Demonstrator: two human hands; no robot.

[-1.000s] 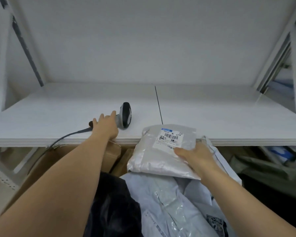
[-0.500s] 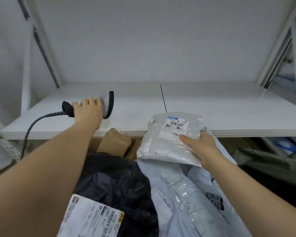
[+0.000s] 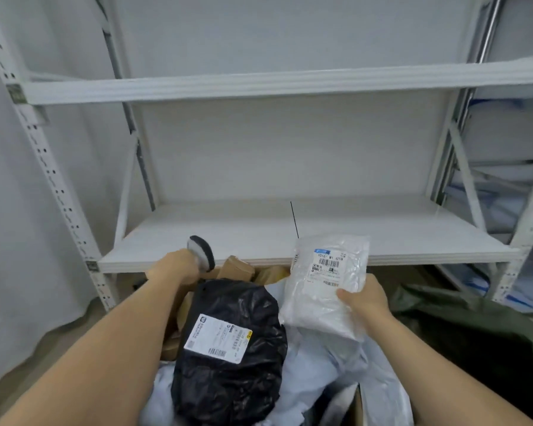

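Here, item by item:

- The left hand (image 3: 174,269) sits just at nine o'clock of the view's centre. Its fingers are wrapped round the handle of a scanner (image 3: 201,252), though the back of the hand hides most of them.
- The scanner's grey-and-black head sticks out at one o'clock of that hand. Its dark face is turned roughly toward three o'clock, and it overlaps the front edge of the lower shelf (image 3: 259,238). Whether it touches the board cannot be told.
- The right hand (image 3: 363,298) is at four o'clock of centre. Its fingers are clamped on the lower right edge of the white parcel (image 3: 320,290), with the thumb lying on the front face.
- The white parcel is held up nearly upright and clear of the heap below, at three o'clock of the scanner and near it. Its top edge reaches just above the shelf's front lip.
- Its shipping label (image 3: 328,265) faces the camera on the upper half, with barcodes visible but print too small to read.
- A black parcel (image 3: 231,358) lies at six o'clock of the scanner, between the two forearms. A white label (image 3: 217,338) sits askew on its upper left.
- Pale grey mailers (image 3: 326,385) are heaped beneath the white parcel, at five o'clock of the black one and touching it.
- Brown cardboard boxes (image 3: 239,267) show at twelve o'clock of the black parcel, under the shelf's edge.
- A dark green bag (image 3: 474,327) lies at three o'clock of the right forearm.
- An upper shelf (image 3: 259,83) crosses the view at twelve o'clock.
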